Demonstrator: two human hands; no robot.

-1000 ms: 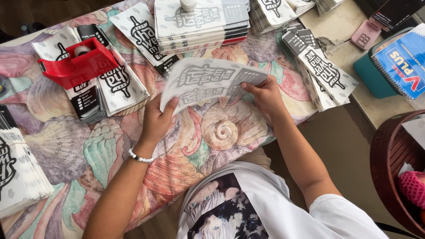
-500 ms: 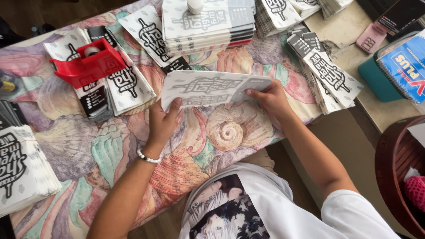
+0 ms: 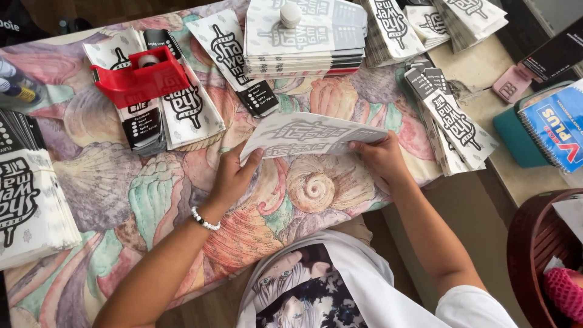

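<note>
The left hand grips the near-left edge of a flat printed paper sleeve, thumb on top and fingers curled beneath, a white bead bracelet at its wrist. The right hand clasps the sleeve's right end, fingers bent around the edge and thumb pressed on the upper face. Held by both hands, the sleeve hangs just above the seashell-patterned tablecloth, tilted slightly with its far edge raised. Beyond the sleeve lies a tall stack of sleeves with a small white round cap resting on top. To the left of the sleeve, a red tape dispenser sits across 2 overlapping piles of the same sleeves. To the right of the sleeve, a fanned pile of sleeves reaches the cloth's edge, with a blue spiral notebook farther right. Far left of the sleeve, another stack lies at the cloth's edge.
</note>
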